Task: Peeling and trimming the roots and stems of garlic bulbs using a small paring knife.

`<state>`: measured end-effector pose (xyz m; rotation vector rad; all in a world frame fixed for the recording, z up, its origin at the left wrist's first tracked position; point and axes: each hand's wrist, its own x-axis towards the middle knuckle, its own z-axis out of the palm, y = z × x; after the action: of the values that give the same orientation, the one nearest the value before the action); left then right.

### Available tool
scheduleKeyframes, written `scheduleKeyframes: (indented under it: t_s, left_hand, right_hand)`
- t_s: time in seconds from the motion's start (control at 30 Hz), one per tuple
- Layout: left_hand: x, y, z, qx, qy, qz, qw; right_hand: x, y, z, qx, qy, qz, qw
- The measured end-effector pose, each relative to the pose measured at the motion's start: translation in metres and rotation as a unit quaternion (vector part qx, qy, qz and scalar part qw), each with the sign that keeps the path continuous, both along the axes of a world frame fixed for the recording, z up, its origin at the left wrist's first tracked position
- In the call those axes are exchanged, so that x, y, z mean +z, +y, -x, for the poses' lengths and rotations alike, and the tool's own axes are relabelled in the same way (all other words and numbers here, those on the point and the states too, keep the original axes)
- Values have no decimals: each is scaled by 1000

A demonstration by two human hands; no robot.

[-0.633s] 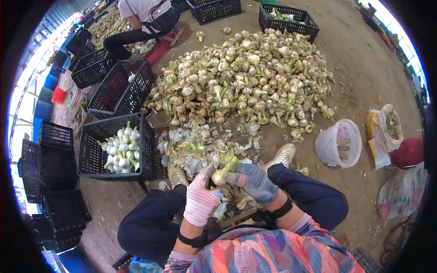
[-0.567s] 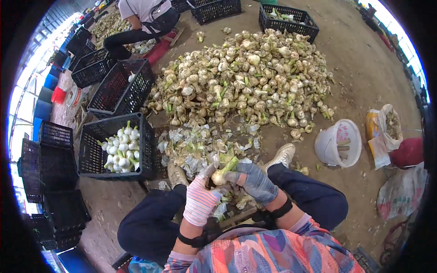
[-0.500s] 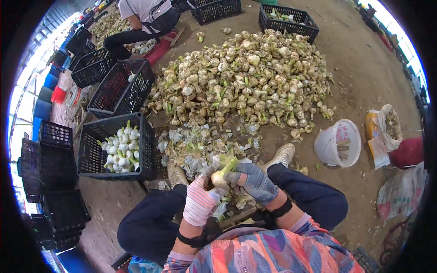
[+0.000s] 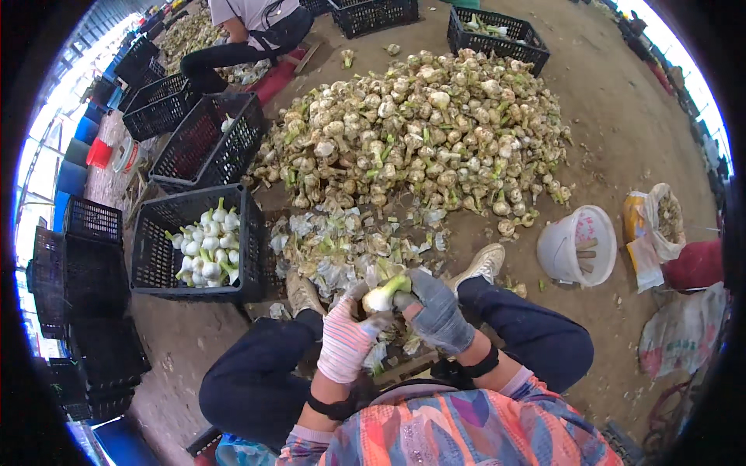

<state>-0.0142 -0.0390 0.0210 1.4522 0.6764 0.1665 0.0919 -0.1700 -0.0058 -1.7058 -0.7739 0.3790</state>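
Between my hands, above my lap, is a garlic bulb with a short green stem; its lower side shows white. My left hand, in a pink-and-white striped glove with grey fingertips, is closed round the bulb's left and lower side. From the right, my right hand, in a grey-blue glove, is closed at the stem, its thumb near the bulb. Exactly what its fingertips pinch is partly hidden. Loose papery garlic skins litter the ground just beyond my hands.
Ahead rises a large heap of unpeeled garlic. A black crate with clean white bulbs stands at left, near more black crates. To the right are a white bucket and sacks. Another person sits at far left.
More of the bulb's white surface shows now, and the loose skin around its stem has shifted. My right hand has turned slightly and its fingers have drawn in near the stem.
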Motion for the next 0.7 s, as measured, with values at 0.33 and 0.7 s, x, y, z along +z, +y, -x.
scheduleKeyframes:
  t_s: [0.33,0.7]
  left_hand:
    - [-11,19,9,11,-76,199,977]
    - [2,13,5,-9,-101,257,961]
  right_hand:
    - [-35,0,6,60,336,-33,939]
    - [-68,2,8,193,-5,374,907]
